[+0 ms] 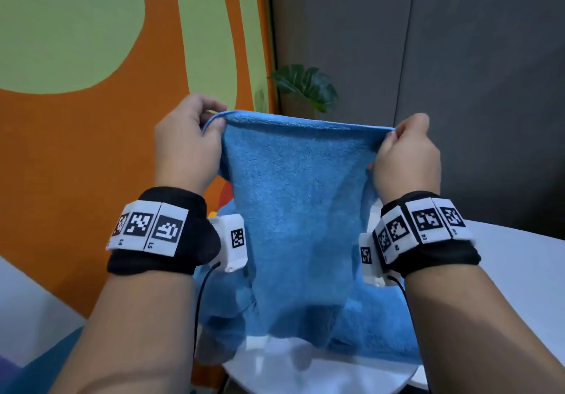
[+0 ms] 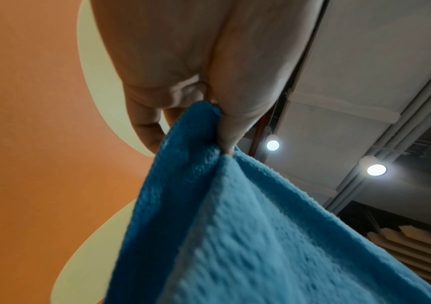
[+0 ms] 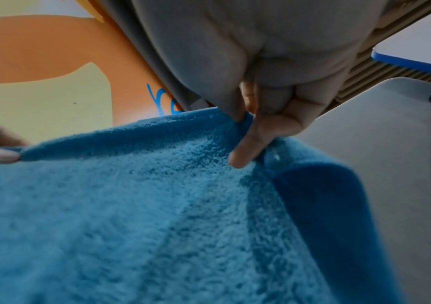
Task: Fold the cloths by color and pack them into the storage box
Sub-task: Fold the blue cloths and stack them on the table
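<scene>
A blue terry cloth (image 1: 293,210) hangs stretched in the air between both hands, its lower part bunched on the white table (image 1: 504,271). My left hand (image 1: 211,124) pinches the cloth's upper left corner; the left wrist view shows thumb and fingers clamped on the blue cloth (image 2: 235,226). My right hand (image 1: 394,136) pinches the upper right corner, and in the right wrist view its fingers (image 3: 245,148) curl over the hem of the cloth (image 3: 131,216). The top edge runs nearly taut between the hands. No storage box is in view.
An orange and green patterned wall (image 1: 91,87) stands close on the left, a grey wall (image 1: 428,41) behind. A green plant (image 1: 305,84) sits past the cloth. The white table's rounded front edge (image 1: 305,375) lies below the hanging cloth.
</scene>
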The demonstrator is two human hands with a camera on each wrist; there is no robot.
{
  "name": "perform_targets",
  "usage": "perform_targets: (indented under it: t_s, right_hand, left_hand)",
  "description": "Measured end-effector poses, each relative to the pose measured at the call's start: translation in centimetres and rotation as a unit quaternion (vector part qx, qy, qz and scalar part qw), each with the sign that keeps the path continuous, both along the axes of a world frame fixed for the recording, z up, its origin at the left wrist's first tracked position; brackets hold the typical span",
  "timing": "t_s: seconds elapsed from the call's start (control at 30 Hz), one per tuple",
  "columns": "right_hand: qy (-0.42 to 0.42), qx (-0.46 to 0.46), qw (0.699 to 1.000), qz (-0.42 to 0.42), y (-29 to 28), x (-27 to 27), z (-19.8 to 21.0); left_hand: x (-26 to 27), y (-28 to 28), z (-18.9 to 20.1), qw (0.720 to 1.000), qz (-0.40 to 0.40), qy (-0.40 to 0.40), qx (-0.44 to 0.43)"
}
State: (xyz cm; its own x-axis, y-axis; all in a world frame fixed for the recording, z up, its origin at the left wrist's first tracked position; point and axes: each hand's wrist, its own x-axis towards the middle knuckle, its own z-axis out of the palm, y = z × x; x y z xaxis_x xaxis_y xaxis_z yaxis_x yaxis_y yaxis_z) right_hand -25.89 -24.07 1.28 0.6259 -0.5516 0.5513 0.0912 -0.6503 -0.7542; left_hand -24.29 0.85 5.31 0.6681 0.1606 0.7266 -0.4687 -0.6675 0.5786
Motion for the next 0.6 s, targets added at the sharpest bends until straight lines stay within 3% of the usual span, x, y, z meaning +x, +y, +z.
perform_targets:
  t_s: [0.33, 0.43, 0.6]
  right_hand:
    - [-0.073, 0.039, 0.996, 0.014, -0.4, -0.1, -0.3]
    - [-0.088, 0.041, 0.993, 0.068, 0.0, 0.0, 0.0]
    - [-0.033, 0.119, 0.974, 0.191, 0.9, 0.1, -0.6]
  left_hand:
    - [0.2, 0.9, -3.2, 0.998, 0.028, 0.042, -0.029]
    - [0.1, 0.4, -3.5, 0.998, 0.006, 0.045, -0.05]
    - [-0.4, -1.1, -4.2, 0.993, -0.088, 0.08, -0.022]
